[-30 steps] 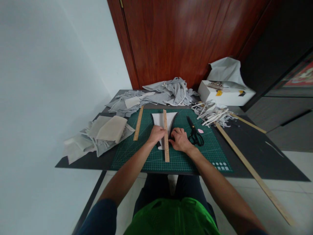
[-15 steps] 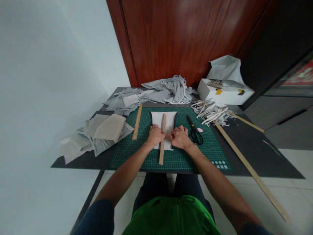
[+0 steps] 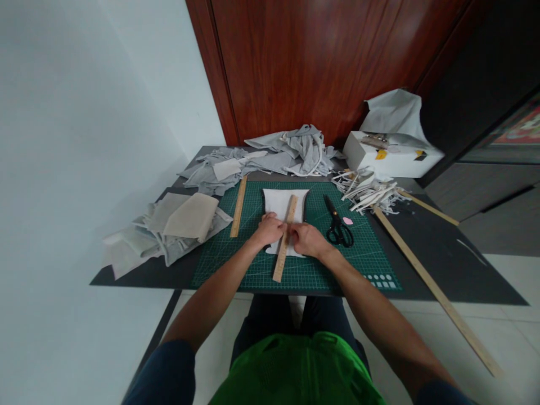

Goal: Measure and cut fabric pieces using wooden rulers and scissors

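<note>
A short wooden ruler lies slantwise over a white fabric piece with dark side edges, on the green cutting mat. My left hand is closed at the ruler's left edge, its thumb and fingers at the middle of it, with the knuckles over the fabric's left side. From the right, my right hand pinches the same stretch of ruler with curled fingers. The fingertips of both hands are partly hidden. Black-handled scissors lie just right of my right hand, beside a small pink piece.
Another wooden ruler lies on the mat's left. Fabric pieces are piled at left, grey scraps at the back. Cut strips sit by a white box. A long wooden stick overhangs the table's front edge.
The ruler has turned, its far end swinging right, from nearly upright to a clearer slant. My right hand has moved left onto the ruler, closer to my left hand.
</note>
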`<state>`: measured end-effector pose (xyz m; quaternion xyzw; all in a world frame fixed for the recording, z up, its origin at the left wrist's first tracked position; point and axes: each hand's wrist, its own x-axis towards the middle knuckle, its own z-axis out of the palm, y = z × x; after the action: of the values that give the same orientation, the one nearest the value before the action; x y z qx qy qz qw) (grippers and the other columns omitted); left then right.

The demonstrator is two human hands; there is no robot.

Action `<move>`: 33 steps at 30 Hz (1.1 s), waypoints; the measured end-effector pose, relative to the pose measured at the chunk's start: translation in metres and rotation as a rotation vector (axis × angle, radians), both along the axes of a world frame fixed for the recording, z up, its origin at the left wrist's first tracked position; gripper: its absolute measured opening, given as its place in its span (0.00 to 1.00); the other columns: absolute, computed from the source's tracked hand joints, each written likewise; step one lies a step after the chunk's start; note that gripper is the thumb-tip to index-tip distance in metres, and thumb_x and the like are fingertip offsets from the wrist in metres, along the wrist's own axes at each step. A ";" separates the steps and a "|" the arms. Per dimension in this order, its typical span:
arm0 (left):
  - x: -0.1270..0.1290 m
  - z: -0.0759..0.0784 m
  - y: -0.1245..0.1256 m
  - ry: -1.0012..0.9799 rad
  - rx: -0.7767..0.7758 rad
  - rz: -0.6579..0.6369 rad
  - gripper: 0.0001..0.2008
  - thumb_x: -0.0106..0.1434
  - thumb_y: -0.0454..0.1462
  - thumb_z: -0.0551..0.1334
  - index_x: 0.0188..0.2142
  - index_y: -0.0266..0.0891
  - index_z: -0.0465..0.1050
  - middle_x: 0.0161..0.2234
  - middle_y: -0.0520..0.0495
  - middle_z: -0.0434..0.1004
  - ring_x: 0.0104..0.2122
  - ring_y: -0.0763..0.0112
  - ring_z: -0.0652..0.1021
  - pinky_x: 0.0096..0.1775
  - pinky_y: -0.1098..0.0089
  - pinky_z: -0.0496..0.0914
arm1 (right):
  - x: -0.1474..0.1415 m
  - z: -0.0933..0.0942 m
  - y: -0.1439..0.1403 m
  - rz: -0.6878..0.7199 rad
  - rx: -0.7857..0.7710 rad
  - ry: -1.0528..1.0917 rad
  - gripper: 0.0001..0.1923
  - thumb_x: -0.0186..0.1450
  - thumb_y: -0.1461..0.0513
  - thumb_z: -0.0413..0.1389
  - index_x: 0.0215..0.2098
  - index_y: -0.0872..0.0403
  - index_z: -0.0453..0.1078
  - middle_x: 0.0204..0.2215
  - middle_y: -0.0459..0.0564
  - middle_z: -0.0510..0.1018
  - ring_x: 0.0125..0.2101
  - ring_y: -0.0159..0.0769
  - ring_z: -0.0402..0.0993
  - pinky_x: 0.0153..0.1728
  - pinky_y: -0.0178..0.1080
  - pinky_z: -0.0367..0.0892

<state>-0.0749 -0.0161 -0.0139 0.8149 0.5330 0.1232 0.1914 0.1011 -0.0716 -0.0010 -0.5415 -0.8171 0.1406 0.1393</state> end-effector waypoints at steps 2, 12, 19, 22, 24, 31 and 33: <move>-0.005 0.003 0.001 -0.001 -0.014 -0.068 0.17 0.66 0.35 0.56 0.29 0.40 0.83 0.39 0.41 0.84 0.63 0.56 0.71 0.65 0.55 0.61 | -0.002 0.002 -0.001 -0.138 -0.033 -0.049 0.16 0.72 0.54 0.54 0.49 0.56 0.74 0.39 0.61 0.83 0.39 0.48 0.80 0.40 0.41 0.70; -0.040 0.004 -0.011 -0.081 -0.010 -0.166 0.20 0.52 0.25 0.60 0.42 0.39 0.82 0.64 0.40 0.73 0.67 0.56 0.67 0.67 0.56 0.62 | 0.001 0.002 0.007 0.015 -0.075 -0.036 0.20 0.72 0.59 0.55 0.60 0.52 0.73 0.49 0.59 0.81 0.48 0.47 0.80 0.48 0.41 0.70; -0.063 0.008 -0.012 -0.016 -0.001 -0.142 0.23 0.47 0.23 0.58 0.40 0.40 0.81 0.62 0.42 0.74 0.65 0.56 0.71 0.66 0.58 0.64 | 0.004 0.002 0.007 0.020 -0.058 -0.081 0.22 0.67 0.67 0.56 0.59 0.56 0.74 0.52 0.60 0.81 0.51 0.48 0.78 0.53 0.41 0.69; -0.077 0.009 -0.014 0.001 0.007 -0.113 0.21 0.48 0.23 0.59 0.38 0.40 0.81 0.62 0.43 0.74 0.63 0.56 0.72 0.66 0.59 0.65 | 0.006 0.003 0.004 0.027 -0.078 -0.118 0.30 0.62 0.70 0.58 0.63 0.57 0.71 0.56 0.63 0.78 0.53 0.49 0.76 0.54 0.42 0.69; -0.086 0.010 -0.016 -0.006 0.017 -0.109 0.18 0.49 0.24 0.59 0.37 0.39 0.80 0.61 0.42 0.75 0.63 0.56 0.73 0.65 0.60 0.65 | 0.006 0.004 0.000 -0.047 -0.082 -0.138 0.26 0.65 0.68 0.56 0.62 0.56 0.71 0.53 0.63 0.77 0.49 0.49 0.78 0.50 0.43 0.70; -0.099 0.012 -0.018 -0.071 0.044 -0.123 0.07 0.57 0.30 0.63 0.33 0.40 0.79 0.54 0.44 0.78 0.56 0.61 0.77 0.62 0.62 0.66 | 0.013 0.004 -0.003 0.009 0.026 -0.173 0.21 0.65 0.68 0.56 0.56 0.54 0.76 0.61 0.67 0.69 0.56 0.60 0.66 0.52 0.55 0.66; -0.098 0.012 -0.017 -0.066 0.063 -0.120 0.05 0.60 0.34 0.63 0.32 0.40 0.79 0.50 0.44 0.78 0.53 0.62 0.78 0.61 0.62 0.67 | 0.016 0.004 -0.003 0.104 0.015 -0.156 0.20 0.65 0.67 0.56 0.54 0.52 0.76 0.65 0.63 0.67 0.60 0.62 0.61 0.54 0.58 0.64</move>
<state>-0.1724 -0.0333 -0.0021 0.8465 0.4724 0.1552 0.1901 0.1170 -0.0747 0.0030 -0.5066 -0.8535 0.0988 0.0716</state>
